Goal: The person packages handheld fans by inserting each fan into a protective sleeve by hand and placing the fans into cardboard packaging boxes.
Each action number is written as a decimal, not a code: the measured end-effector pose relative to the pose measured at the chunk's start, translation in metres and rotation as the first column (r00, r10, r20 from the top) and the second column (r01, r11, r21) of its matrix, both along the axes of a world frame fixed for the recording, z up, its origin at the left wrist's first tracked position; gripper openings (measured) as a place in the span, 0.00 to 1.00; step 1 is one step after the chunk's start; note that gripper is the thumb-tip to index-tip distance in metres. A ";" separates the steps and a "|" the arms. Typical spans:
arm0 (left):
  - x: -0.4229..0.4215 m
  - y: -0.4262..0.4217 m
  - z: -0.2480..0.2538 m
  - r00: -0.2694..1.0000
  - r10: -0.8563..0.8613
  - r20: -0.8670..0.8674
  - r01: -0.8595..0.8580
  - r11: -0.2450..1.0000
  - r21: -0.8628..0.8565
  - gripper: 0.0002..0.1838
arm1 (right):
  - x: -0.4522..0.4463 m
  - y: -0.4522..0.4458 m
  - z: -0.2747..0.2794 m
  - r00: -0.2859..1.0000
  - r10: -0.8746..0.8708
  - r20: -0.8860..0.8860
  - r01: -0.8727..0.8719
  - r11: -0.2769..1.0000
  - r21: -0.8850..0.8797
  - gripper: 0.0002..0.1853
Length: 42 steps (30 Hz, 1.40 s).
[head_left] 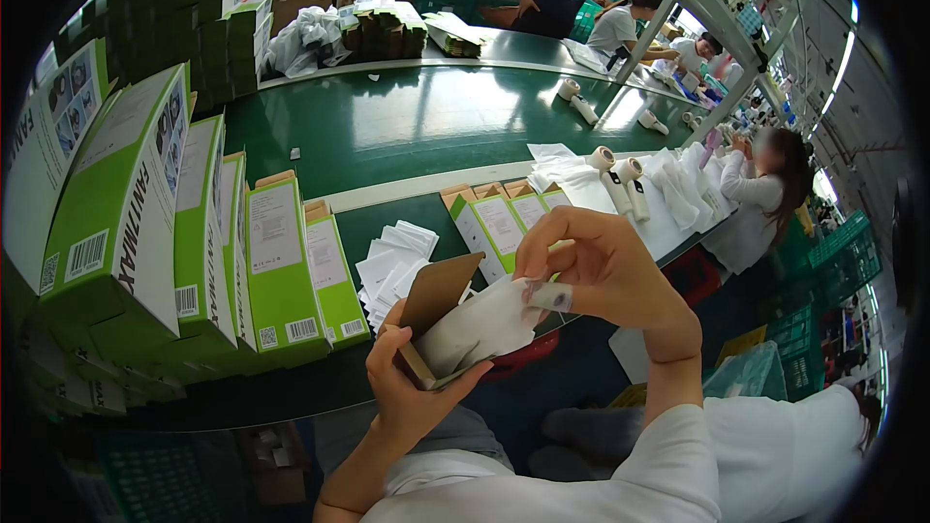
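My left hand [418,395] is wrapped around a small cardboard box [438,296], tilted, with its brown flap up and its open end facing me. A white soft bag [477,329] sticks out of the box; what it contains is hidden. My right hand [610,266] pinches the bag's upper end between thumb and fingers, above and to the right of the box. At the thumb is a small clear tab [549,296] with a dark mark. Just beyond the box lie loose white folded leaflets [395,266] and several upright green-and-white boxes [489,228].
Green-and-white boxes [126,184] are stacked along the left. Behind the bench runs a green conveyor belt [387,121], carrying white handheld fans [578,102]. More fans [630,184] and white bags [678,184] lie at right, near a co-worker [760,199].
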State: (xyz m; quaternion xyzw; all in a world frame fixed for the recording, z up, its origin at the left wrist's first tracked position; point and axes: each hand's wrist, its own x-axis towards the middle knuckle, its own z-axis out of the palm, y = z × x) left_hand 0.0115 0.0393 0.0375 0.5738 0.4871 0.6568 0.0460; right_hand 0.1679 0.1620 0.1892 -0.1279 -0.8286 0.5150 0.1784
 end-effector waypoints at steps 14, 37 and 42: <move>0.011 -0.001 -0.013 0.998 -0.055 0.014 0.053 0.996 0.075 0.43 | -0.047 -0.044 -0.024 0.874 0.116 0.472 -0.428 0.644 0.634 0.19; -0.021 -0.091 -0.008 0.997 0.056 -0.061 -0.065 0.985 -0.158 0.51 | -0.046 -0.018 -0.204 0.953 -0.298 0.050 0.202 0.750 0.630 0.29; -0.022 -0.087 -0.013 0.997 0.051 -0.051 -0.058 0.989 -0.138 0.51 | -0.039 -0.018 -0.201 0.941 -0.324 0.100 0.234 0.832 0.503 0.25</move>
